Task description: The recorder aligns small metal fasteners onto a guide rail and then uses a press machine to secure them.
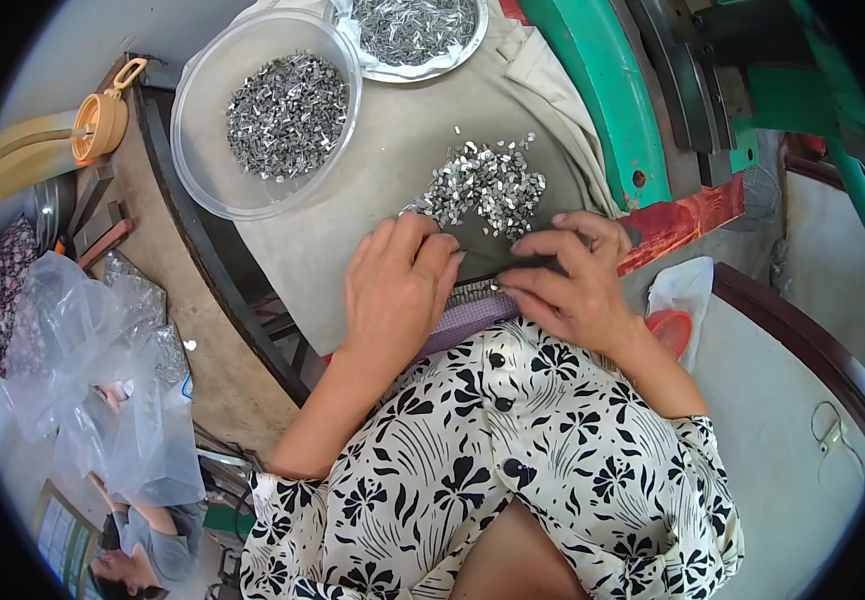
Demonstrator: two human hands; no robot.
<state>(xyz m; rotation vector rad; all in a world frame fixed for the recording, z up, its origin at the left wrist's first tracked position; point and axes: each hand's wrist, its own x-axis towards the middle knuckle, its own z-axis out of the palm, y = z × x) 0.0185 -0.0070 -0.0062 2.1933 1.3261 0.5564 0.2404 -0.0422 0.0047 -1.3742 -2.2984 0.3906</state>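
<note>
A loose pile of small, flat, shiny metal pieces (497, 185) lies on the grey-beige cloth (302, 265) in front of me. My left hand (397, 280) is at the pile's near left side, fingers curled and pressed together; what they hold, if anything, is hidden. On the near right side, my right hand (577, 285) has its fingers bent, and a tiny bright metal piece (495, 288) shows at the pinched tips. Between the hands, near the cloth's front edge, is a dark strip (477, 272) that I cannot make out clearly.
A clear plastic bowl (192, 165) of similar pieces stands behind left, beside a round tray (457, 62) of thin metal bits. Green machinery (592, 90) rises at the right. Left are a wooden bench (217, 345), an orange lid (100, 128) and plastic bags (142, 430). Another person (157, 550) is lower left.
</note>
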